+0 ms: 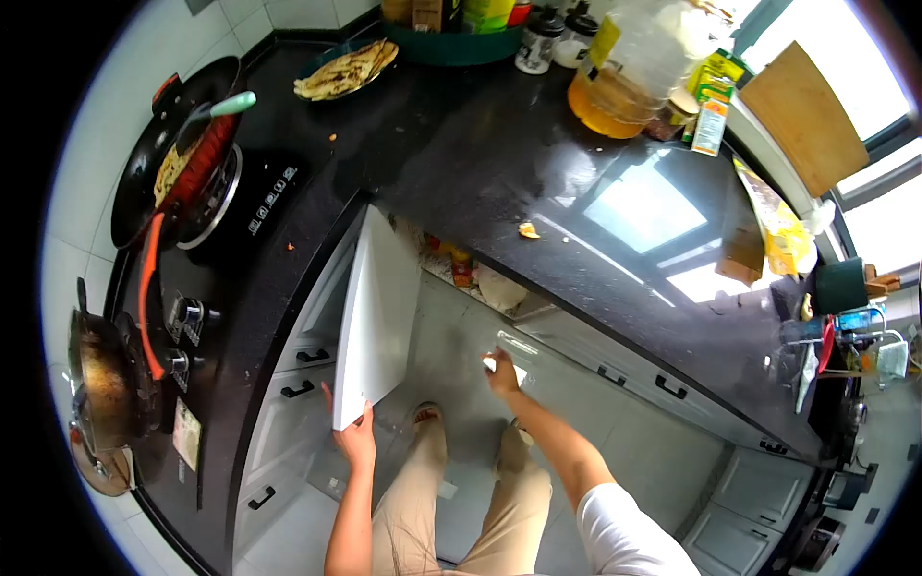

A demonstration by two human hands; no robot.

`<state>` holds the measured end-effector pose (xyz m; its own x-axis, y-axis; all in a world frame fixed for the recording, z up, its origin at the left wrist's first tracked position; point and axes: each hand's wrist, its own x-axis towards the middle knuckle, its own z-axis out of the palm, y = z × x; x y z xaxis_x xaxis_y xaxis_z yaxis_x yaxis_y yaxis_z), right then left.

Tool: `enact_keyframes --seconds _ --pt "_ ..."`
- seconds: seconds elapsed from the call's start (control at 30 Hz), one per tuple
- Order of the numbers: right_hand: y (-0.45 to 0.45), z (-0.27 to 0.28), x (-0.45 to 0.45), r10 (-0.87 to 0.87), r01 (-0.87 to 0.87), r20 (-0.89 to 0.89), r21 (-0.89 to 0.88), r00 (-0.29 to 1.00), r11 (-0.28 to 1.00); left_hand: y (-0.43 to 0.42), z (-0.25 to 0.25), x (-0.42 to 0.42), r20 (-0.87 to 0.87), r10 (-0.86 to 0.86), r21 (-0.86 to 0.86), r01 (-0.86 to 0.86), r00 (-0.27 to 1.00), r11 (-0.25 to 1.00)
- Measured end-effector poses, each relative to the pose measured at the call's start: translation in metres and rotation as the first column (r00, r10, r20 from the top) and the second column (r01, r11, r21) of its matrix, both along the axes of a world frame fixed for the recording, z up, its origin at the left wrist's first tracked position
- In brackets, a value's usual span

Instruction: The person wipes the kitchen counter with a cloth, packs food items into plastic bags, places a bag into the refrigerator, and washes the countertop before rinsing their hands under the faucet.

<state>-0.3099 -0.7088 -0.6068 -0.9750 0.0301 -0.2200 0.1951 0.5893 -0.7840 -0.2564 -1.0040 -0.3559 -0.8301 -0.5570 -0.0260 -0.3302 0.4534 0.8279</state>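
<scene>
Cabinet door (pixel 377 317) is the thing in our grip: white and flat, it stands open below the corner of the dark worktop (pixel 432 154), on the left above the floor (pixel 595 432). From the head view, our left hand (pixel 355 440) is closed on its near free edge, thumb on one side and fingers on the other. Our right hand (pixel 502 376), apart from the door, is curled around a small white piece (pixel 491 365), too small for us to name.

We judge the door stiff, with its weight borne by the hinges, so it should need only a light pull. Its smooth face may slip under damp fingers, so the near edge, well away from the hinges, gives us the surest hold and the best leverage. The white piece looks light; we cannot tell whether it is soft or brittle, so a gentle pinch suits it.

Beyond the door we see packets (pixel 462 268) inside the open cupboard. On the worktop above lies a food scrap (pixel 528 230).
</scene>
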Motion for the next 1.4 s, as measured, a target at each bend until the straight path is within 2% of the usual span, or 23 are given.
enact_keyframes --seconds 0.03,0.1,0.17,0.2,0.27,0.3,0.37,0.4,0.47,0.5,0.57,0.6,0.63,0.67,0.7,0.77,0.83,0.9,1.07,1.1,1.17,1.3,1.4 --pt "-0.005 0.027 0.025 0.045 -0.045 -0.014 0.06 0.999 0.997 0.004 0.012 -0.002 0.006 -0.041 -0.039 0.041 0.999 0.998" --pt "-0.011 0.088 0.067 -0.011 0.055 0.286 -0.146 0.958 0.988 -0.001 0.001 0.0 0.052 -0.164 -0.117 0.169 0.985 0.979" --pt "-0.011 0.149 0.098 -0.02 0.126 0.363 -0.27 0.932 0.955 -0.013 -0.044 0.012 0.255 -0.249 -0.166 0.296 0.934 0.941" --pt "-0.009 0.175 0.11 -0.022 0.164 0.396 -0.33 0.918 0.93 -0.002 -0.052 0.012 0.223 -0.241 -0.136 0.275 0.945 0.952" --pt "0.0 0.21 0.137 0.046 -0.004 0.215 -0.191 0.975 0.981 0.032 -0.028 0.006 0.32 -0.257 -0.059 0.29 0.912 0.955" --pt "0.005 0.231 0.144 0.001 0.046 0.225 -0.206 0.974 0.977 0.054 -0.004 0.0 0.443 -0.281 -0.013 0.32 0.851 0.947" --pt "0.016 0.277 0.156 -0.089 0.148 0.242 -0.237 0.966 0.96 0.085 -0.022 -0.002 0.542 -0.408 0.122 0.412 0.735 0.903" --pt "0.023 0.304 0.156 -0.152 0.222 0.27 -0.253 0.951 0.942 0.098 -0.034 -0.009 0.495 -0.58 0.244 0.537 0.647 0.808" --pt "0.037 0.343 0.158 -0.284 0.353 0.262 -0.269 0.922 0.896 0.135 -0.035 -0.028 0.522 -0.67 0.204 0.686 0.528 0.699" --pt "0.045 0.349 0.161 -0.327 0.382 0.235 -0.247 0.915 0.891 0.162 -0.005 -0.048 0.556 -0.665 0.268 0.65 0.499 0.711" --pt "0.06 0.357 0.165 -0.402 0.434 0.181 -0.203 0.898 0.878 0.197 -0.017 -0.081 0.571 -0.669 0.258 0.67 0.475 0.696" --pt "0.069 0.364 0.167 -0.435 0.471 0.192 -0.221 0.879 0.854 0.208 -0.027 -0.096 0.547 -0.688 0.323 0.638 0.477 0.699" --pt "0.077 0.372 0.169 -0.465 0.504 0.204 -0.241 0.862 0.829 0.218 -0.021 -0.108 0.524 -0.702 0.386 0.599 0.483 0.701" --pt "0.086 0.378 0.169 -0.493 0.535 0.212 -0.261 0.844 0.804 0.224 -0.015 -0.113 0.56 -0.681 0.349 0.611 0.472 0.711" --pt "0.094 0.385 0.172 -0.511 0.545 0.19 -0.254 0.838 0.799 0.225 -0.003 -0.121 0.556 -0.737 0.535 0.513 0.384 0.671" --pt "0.111 0.399 0.177 -0.542 0.56 0.142 -0.238 0.828 0.793 0.229 -0.022 -0.123 0.401 -0.795 0.505 0.614 0.455 0.606" --pt "0.13 0.42 0.185 -0.567 0.583 0.137 -0.248 0.812 0.774 0.247 0.038 -0.121 0.547 -0.748 0.647 0.377 0.376 0.663" --pt "0.154 0.433 0.196 -0.606 0.616 0.13 -0.266 0.785 0.741 0.254 0.046 -0.108 0.521 -0.727 0.719 0.229 0.447 0.656" --pt "0.235 0.449 0.24 -0.739 0.692 0.018 -0.369 0.673 0.62 0.289 0.055 -0.036 0.581 -0.65 0.634 0.228 0.49 0.739" --pt "0.252 0.451 0.249 -0.79 0.712 -0.012 -0.423 0.613 0.56 0.3 0.06 -0.02 0.591 -0.652 0.63 0.232 0.476 0.741" --pt "0.291 0.479 0.269 -0.768 0.737 -0.049 -0.247 0.639 0.629 0.327 0.083 0.014 0.573 -0.68 0.66 0.234 0.458 0.714" --pt "0.352 0.492 0.297 -0.803 0.781 -0.056 -0.201 0.593 0.591 0.376 0.12 0.055 0.501 -0.719 0.691 0.277 0.482 0.668" --pt "0.38 0.507 0.301 -0.815 0.802 -0.021 -0.164 0.579 0.574 0.404 0.16 0.065 0.436 -0.778 0.676 0.407 0.452 0.615"
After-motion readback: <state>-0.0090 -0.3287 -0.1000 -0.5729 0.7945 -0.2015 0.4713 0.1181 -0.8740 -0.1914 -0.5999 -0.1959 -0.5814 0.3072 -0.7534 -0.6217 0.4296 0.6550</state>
